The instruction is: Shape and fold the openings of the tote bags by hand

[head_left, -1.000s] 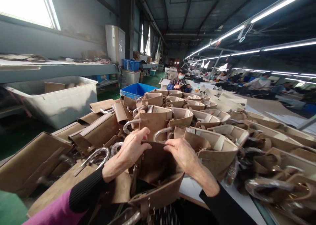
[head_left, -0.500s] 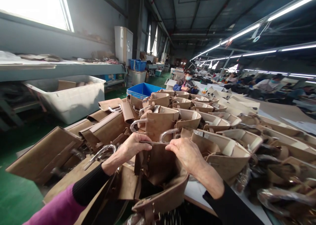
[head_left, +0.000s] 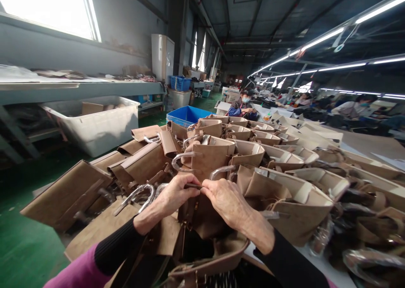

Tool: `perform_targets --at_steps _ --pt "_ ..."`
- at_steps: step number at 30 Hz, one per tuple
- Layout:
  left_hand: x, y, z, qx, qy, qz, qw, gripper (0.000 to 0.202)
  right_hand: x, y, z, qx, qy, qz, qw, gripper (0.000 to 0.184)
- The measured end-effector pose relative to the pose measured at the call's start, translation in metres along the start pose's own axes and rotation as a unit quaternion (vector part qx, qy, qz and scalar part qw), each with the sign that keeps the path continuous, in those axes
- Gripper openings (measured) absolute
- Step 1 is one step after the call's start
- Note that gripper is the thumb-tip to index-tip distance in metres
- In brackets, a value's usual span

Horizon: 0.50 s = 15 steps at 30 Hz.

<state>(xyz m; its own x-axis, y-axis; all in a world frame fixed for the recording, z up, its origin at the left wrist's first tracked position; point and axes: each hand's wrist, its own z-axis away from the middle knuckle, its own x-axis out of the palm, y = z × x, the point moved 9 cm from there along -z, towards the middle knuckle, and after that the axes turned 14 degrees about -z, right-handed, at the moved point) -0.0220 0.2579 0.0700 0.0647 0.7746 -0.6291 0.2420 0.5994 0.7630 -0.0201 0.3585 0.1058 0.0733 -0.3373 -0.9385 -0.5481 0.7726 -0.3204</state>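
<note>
A brown handbag (head_left: 218, 258) lies right in front of me, its mouth open toward me and its inside dark. My left hand (head_left: 177, 193) pinches the far top edge of this bag between thumb and fingers. Close beside it, my right hand (head_left: 224, 197) grips the same edge, the fingertips of both hands almost touching. A small gold zipper pull (head_left: 196, 205) hangs just below the fingers. Behind my hands stands another brown bag with a plastic-wrapped handle (head_left: 185, 161).
Many similar bags crowd the table, upright ones with pale linings (head_left: 303, 187) to the right and flat ones (head_left: 66, 195) to the left. Beyond are a blue bin (head_left: 186, 116) and a white tub (head_left: 110, 127). A masked person (head_left: 243, 106) sits farther back.
My right hand has moved left along the bag's edge, so the two hands are now close together. The view has shifted slightly to the left.
</note>
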Motion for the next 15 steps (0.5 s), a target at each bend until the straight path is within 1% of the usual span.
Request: perform_targets --at_steps 3,5,7,10,13,15 --pt "-0.013 0.012 0.006 0.016 0.046 -0.108 0.993 0.016 0.003 -0.001 0.001 -0.002 0.003 0.007 1.0 0.016" --pt "-0.017 0.017 0.007 0.018 0.051 -0.154 0.987 0.019 0.005 -0.001 0.001 -0.004 0.001 0.008 1.0 0.018" --pt "-0.015 0.017 0.005 0.015 0.024 -0.163 0.986 0.021 0.006 -0.001 0.002 -0.004 -0.001 0.006 1.0 0.017" --pt "-0.013 0.017 0.001 0.036 -0.009 -0.146 0.989 0.021 0.005 0.001 0.004 0.005 -0.002 -0.005 1.0 0.015" --pt "-0.014 0.02 -0.001 0.058 0.0 -0.144 0.988 0.021 0.004 0.003 0.002 0.015 -0.015 -0.031 0.999 0.014" --pt "-0.011 0.026 0.0 0.067 0.003 -0.151 0.986 0.021 0.005 0.003 0.0 0.017 -0.041 -0.059 0.997 0.007"
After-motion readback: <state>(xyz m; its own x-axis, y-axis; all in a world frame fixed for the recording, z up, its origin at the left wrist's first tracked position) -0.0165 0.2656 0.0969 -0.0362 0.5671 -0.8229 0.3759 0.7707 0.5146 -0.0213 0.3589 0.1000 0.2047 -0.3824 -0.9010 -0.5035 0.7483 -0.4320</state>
